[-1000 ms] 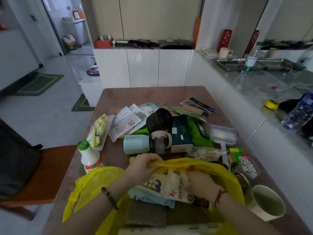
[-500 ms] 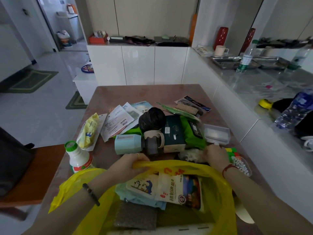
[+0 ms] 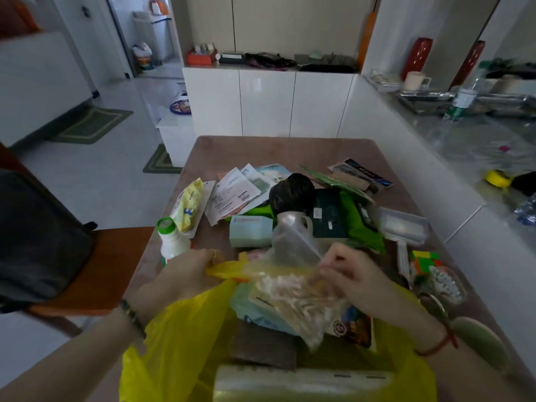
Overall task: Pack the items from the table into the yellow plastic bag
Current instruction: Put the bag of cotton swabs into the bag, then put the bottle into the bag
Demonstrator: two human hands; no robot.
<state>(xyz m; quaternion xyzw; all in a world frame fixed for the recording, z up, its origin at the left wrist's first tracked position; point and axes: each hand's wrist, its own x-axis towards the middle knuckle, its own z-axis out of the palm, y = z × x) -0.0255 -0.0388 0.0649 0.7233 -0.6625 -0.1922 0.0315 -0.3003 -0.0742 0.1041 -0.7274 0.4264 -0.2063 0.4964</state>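
The yellow bag stands open at the near edge of the desk, under both hands. It already holds a plastic roll, a dark scouring pad and some flat packets.

The left hand comes in low from the near left. Its fingers are curled over the bunched far rim and hold it up. The right hand hovers palm down over the mouth. Its fingers pinch the top of a clear pouch of cotton swabs. The pouch hangs over the packets, and its loose flap sticks up just beyond those fingers.

The step in hand looks like dropping this pouch in. To do it well, I would hold the rim high and wide with the left fingers so the limp pouch cannot snag. I would lay it flat on the packets and let go only once it is below the rim. It is light and slippery, so it may slide back out.

More things wait beyond the fingers. A white bottle stands just past the left fingers. Ahead are a mint box, a mug and a dark green box. A puzzle cube lies right of the right fingers. The papers lie farther back.
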